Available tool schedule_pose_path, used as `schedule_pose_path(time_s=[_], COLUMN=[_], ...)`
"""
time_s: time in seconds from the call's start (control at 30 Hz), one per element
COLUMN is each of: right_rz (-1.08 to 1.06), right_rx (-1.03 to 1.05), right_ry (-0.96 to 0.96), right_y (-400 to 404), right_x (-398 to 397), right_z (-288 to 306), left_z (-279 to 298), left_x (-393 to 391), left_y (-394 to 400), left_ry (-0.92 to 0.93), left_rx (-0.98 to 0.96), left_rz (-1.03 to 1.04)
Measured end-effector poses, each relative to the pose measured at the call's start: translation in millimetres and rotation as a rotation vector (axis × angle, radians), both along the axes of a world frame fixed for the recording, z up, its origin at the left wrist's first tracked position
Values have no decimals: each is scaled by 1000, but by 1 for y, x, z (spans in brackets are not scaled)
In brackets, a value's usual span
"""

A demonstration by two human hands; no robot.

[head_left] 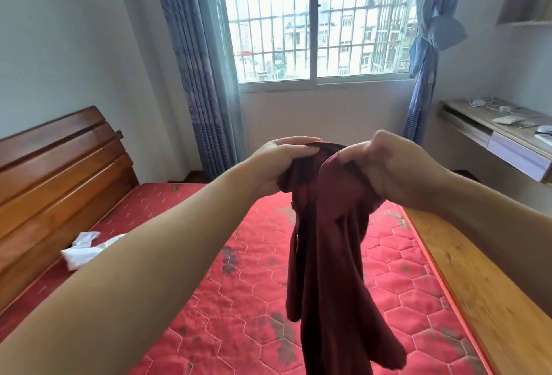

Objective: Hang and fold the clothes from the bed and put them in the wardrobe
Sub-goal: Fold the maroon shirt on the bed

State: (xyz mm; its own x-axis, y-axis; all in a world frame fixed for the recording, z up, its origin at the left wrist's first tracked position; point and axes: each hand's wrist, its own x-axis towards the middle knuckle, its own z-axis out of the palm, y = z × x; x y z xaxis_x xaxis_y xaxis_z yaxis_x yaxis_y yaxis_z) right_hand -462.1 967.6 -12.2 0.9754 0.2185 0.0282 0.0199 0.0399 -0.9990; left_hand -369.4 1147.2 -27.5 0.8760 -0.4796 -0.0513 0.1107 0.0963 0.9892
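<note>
Left hand (279, 162) and right hand (385, 165) both grip bunched top of maroon garment (328, 255), held above bed (239, 300). Unfolded, unhung. White clothes (83, 250) remain on bed near headboard (59, 171). Wardrobe not visible. Task early, judged.

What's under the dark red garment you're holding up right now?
Both hands, left and right, grip the dark red garment at its top. It hangs over the red quilted mattress. The strip of mattress directly behind the hanging cloth is covered.

Dark red garment (328, 255) bunched, dangling above red mattress (239, 300).
</note>
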Motion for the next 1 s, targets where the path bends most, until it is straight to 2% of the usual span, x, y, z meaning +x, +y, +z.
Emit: schedule_pose_path(time_s=[0.07,0.13,0.2,0.23,0.37,0.53,0.6,0.73,0.83,1.0], right_rz=[-29,-92,-135,-169,-284,-323,-283,-89,-144,-324], right_rx=[42,-249,-629,-736,-820,-1084,-1110,-890,-849,-859], right_ry=[10,-113,-318,-393,-461,-638,-638,-549,-591,-654], right_y=[-6,-9,-5,-4,1,-3,-7,-5,-4,-11], right_x=[3,1,-3,-2,-2,-7,-8,-10,-5,1], right_z=[-4,-6,-3,-4,-12,-10,-8,-2,-4,-11], left_z=[-3,-6,-6,-6,-5,-7,-8,-6,-1,11], left_x=[2,2,1,1,-2,-5,-5,-9,-16,-19], left_y=[0,0,-2,-4,-8,-6,-2,-2,-6,-5], left_ry=[26,46,59,61,43,65,44,18,-2,-134], left_rx=[87,157,137,111,56,29,74,125,136,274], left_rz=[5,9,11,12,-104,-153,-201,-270,-315,-330])
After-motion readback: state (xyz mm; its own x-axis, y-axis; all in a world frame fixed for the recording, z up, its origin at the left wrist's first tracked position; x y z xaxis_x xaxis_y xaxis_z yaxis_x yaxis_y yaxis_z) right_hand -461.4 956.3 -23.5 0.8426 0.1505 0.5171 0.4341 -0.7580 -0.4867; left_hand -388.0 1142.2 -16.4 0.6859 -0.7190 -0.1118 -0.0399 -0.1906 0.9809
